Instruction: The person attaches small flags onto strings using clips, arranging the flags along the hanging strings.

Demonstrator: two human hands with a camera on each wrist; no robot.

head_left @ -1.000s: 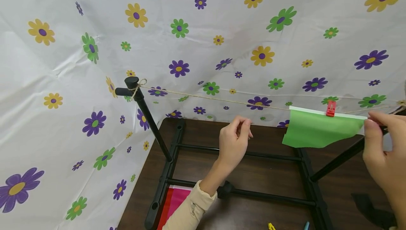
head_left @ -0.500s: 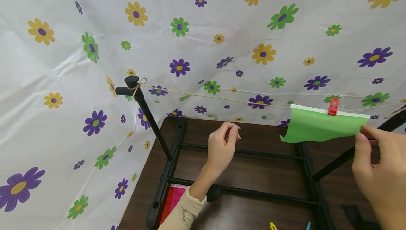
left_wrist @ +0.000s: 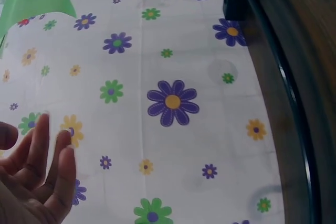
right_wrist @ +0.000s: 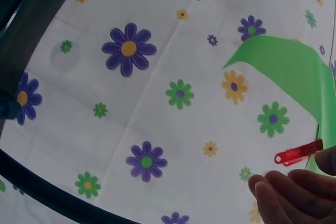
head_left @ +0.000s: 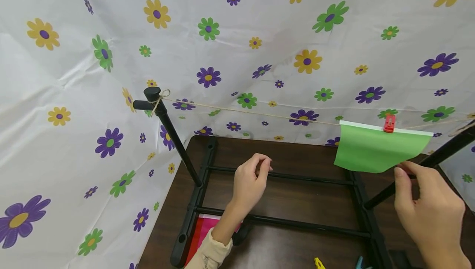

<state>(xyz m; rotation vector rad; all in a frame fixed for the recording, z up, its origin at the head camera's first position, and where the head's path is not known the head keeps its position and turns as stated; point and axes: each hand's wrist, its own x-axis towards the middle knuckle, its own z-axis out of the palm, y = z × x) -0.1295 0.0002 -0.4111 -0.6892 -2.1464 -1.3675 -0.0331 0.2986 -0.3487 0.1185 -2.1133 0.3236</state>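
A green paper with a white top edge hangs from a string, held by a red clip. Thumb and forefinger of my right hand pinch the paper's lower right edge. In the right wrist view the red clip is just above the fingers of this hand, beside the green paper. My left hand hovers over the black frame, holding nothing. Its fingers are loosely bent in the left wrist view, where the green paper appears at top left.
String runs from a black post at left to another post at right. Below lie frame bars on a brown table, red and pink sheets, a yellow clip and a blue clip. Flowered cloth stands behind.
My right hand has moved left and down along the paper's right side to its lower edge. The paper's lower left part has shifted. My left hand has drawn left and down, away from the paper.
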